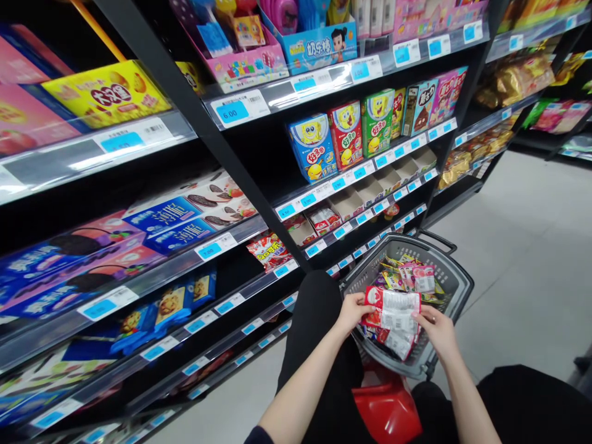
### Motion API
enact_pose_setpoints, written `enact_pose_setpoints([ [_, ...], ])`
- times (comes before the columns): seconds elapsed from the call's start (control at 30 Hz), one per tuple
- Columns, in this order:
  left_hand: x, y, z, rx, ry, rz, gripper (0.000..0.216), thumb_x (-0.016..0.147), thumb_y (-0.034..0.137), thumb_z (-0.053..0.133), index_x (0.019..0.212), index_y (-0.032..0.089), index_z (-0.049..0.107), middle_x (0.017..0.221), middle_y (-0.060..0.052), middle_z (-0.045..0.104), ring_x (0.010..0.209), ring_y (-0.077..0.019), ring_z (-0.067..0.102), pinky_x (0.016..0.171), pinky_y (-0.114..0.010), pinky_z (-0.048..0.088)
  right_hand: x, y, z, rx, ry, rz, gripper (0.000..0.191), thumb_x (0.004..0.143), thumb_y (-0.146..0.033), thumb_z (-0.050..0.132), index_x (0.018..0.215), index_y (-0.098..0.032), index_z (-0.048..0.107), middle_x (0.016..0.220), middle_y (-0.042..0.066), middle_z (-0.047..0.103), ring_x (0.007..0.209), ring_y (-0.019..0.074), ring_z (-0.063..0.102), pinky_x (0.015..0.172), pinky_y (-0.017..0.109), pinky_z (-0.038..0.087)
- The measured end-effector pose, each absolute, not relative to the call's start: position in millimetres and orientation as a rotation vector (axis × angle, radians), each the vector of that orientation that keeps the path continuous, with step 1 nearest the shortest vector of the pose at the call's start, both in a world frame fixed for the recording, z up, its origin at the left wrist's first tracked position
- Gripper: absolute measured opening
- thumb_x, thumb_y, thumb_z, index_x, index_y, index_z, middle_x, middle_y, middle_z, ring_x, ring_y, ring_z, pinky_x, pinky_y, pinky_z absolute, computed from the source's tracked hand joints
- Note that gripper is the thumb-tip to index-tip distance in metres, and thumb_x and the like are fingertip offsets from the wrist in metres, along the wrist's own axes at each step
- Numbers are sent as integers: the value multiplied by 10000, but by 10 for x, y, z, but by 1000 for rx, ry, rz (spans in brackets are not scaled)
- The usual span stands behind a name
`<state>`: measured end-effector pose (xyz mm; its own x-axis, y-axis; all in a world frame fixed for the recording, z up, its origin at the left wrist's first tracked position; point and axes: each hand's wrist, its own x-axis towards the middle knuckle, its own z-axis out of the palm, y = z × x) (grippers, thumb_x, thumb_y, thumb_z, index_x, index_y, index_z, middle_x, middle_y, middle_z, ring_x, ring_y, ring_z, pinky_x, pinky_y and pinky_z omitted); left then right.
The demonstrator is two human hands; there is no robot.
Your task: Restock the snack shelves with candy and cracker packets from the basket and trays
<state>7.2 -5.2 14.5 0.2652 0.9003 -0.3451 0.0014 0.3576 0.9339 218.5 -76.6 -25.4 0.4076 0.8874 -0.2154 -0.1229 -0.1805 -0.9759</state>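
Both my hands hold a stack of red and white snack packets (392, 313) over a grey shopping basket (456, 285). My left hand (354, 310) pinches the stack's left edge, fingers closed on it. My right hand (437, 330) grips the right edge the same way. The basket stands on the floor between my knees and holds several more small packets (407, 275) in mixed colours. Its black handle (439, 240) lies folded at the far rim.
Black store shelves (240, 240) run along my left, stacked with biscuit boxes (176, 216), cartoon snack boxes (345, 135) and blue price tags. A red stool (386, 410) sits under me. Grey floor (522, 246) stretches to the right, with more shelving (509, 86) beyond.
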Motion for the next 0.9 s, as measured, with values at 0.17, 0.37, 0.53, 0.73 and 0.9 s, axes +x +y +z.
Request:
enact_pose_setpoints([
  [0.17, 56, -11, 200, 1135, 1143, 889, 122, 541, 65, 735, 504, 161, 670, 1106, -100, 685, 1057, -265, 610, 924, -335, 450, 2235, -769, -211, -1472, -786, 920, 180, 500, -363, 762, 585, -209, 723, 916, 91, 659, 987, 296, 565, 868, 397, 444],
  [0.37, 68, -24, 217, 1213, 1149, 871, 117, 664, 100, 637, 574, 146, 696, 1043, -131, 713, 952, -264, 660, 850, -380, 505, 2141, -826, -217, -1445, -818, 1068, 354, 715, -505, 594, 827, -193, 719, 902, 82, 687, 779, 238, 641, 648, 337, 516],
  [0.53, -28, -41, 345, 1462, 1193, 744, 222, 640, 21, 595, 573, 205, 699, 865, -57, 747, 907, -241, 668, 878, -358, 495, 2123, -801, -410, -1603, -888, 1061, 393, 670, -540, 630, 781, -169, 694, 816, 85, 717, 759, 251, 654, 686, 337, 510],
  [0.73, -260, 730, 793, 1811, 1490, 577, 137, 763, 116, 639, 850, 198, 706, 1064, -82, 683, 1122, -242, 558, 1041, -426, 361, 1994, -775, -750, -1967, -1162, 1062, 178, 809, -342, 650, 768, -169, 664, 768, 25, 695, 785, 187, 654, 809, 378, 486],
  [0.9, -425, 1836, 1253, 1976, 1827, 377, 324, 889, 311, 554, 1171, 151, 560, 1263, -109, 538, 1135, -251, 528, 958, -486, 430, 1898, -769, -968, -2223, -1373, 1098, 167, 901, -313, 563, 937, -172, 645, 969, 38, 671, 894, 171, 634, 848, 384, 491],
])
